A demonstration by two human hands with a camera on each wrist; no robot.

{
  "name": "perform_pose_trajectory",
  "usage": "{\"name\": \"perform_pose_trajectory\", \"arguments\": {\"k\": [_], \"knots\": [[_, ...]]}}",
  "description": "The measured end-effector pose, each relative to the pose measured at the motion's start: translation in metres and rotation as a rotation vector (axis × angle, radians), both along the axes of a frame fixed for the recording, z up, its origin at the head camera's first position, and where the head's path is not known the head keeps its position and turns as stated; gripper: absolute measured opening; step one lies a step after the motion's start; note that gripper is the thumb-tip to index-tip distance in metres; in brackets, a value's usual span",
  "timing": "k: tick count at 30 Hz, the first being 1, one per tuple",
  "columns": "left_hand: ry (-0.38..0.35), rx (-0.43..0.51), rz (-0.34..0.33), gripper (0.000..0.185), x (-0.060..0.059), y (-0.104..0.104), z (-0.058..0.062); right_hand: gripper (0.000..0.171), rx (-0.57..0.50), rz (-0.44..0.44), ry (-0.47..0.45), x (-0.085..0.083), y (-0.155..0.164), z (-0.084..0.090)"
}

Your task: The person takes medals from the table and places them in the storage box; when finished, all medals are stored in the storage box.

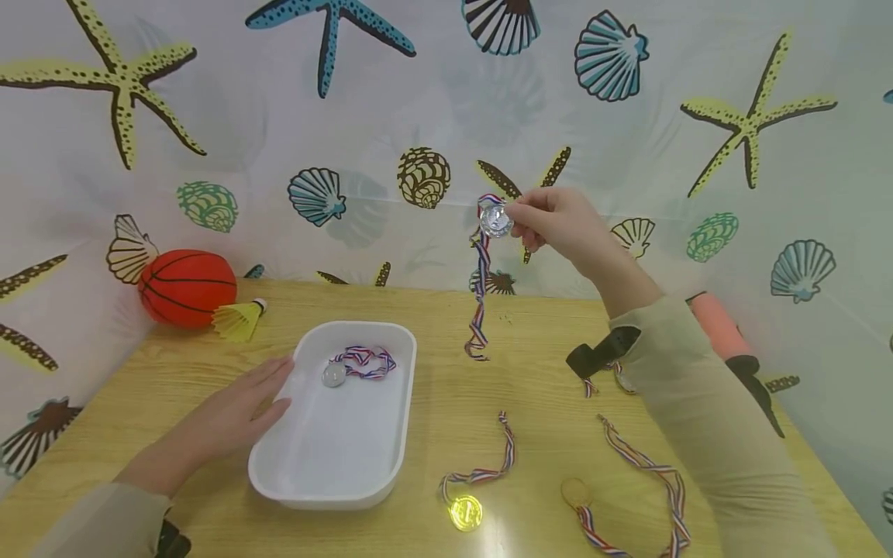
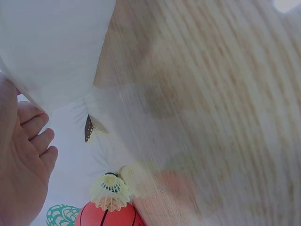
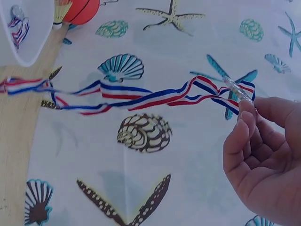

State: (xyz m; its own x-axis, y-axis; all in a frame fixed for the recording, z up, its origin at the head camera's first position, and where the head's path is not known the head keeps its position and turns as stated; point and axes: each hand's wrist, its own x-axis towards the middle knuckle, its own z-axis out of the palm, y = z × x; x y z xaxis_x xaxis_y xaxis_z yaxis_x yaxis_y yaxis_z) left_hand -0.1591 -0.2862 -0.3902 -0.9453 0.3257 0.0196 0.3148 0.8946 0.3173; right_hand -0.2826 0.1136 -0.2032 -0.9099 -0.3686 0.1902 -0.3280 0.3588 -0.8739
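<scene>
My right hand pinches the edge of a silver medal, held up above the back of the table. Its red, white and blue ribbon trails down from the medal. To the left, a white plastic tub holds another silver medal with its ribbon bunched beside it. My left hand rests against the tub's left rim, fingers extended; the left wrist view shows its fingers by the tub's outer wall. On the table lie a gold medal and a gold-rimmed medal, both ribboned.
A red toy basketball and a yellow shuttlecock sit at the back left. Another medal is partly hidden behind the right sleeve. A salmon-coloured cylinder lies at the right. A shell-patterned cloth hangs behind the table.
</scene>
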Motion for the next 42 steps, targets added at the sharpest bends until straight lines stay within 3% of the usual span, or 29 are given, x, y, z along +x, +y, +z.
{"name": "perform_pose_trajectory", "arguments": {"k": [6, 11, 27, 35, 42], "knots": [[-0.003, -0.005, 0.004, 0.062, -0.001, -0.001, -0.001, 0.024, -0.059, 0.082, 0.056, 0.018, -0.033, 0.024], [-0.003, -0.009, 0.008, 0.061, -0.001, -0.002, -0.001, 0.021, -0.056, 0.149, 0.064, 0.022, -0.06, 0.023], [-0.003, -0.012, 0.01, 0.06, -0.001, -0.002, -0.002, 0.017, 0.151, 0.198, -0.108, 0.003, -0.112, -0.077], [0.0, -0.013, 0.008, 0.06, -0.002, -0.002, -0.001, 0.019, 0.344, 0.225, -0.043, -0.005, -0.126, -0.115], [0.0, -0.017, 0.01, 0.06, -0.002, -0.001, -0.001, 0.02, 0.583, 0.238, 0.02, -0.002, -0.143, -0.133]]}}
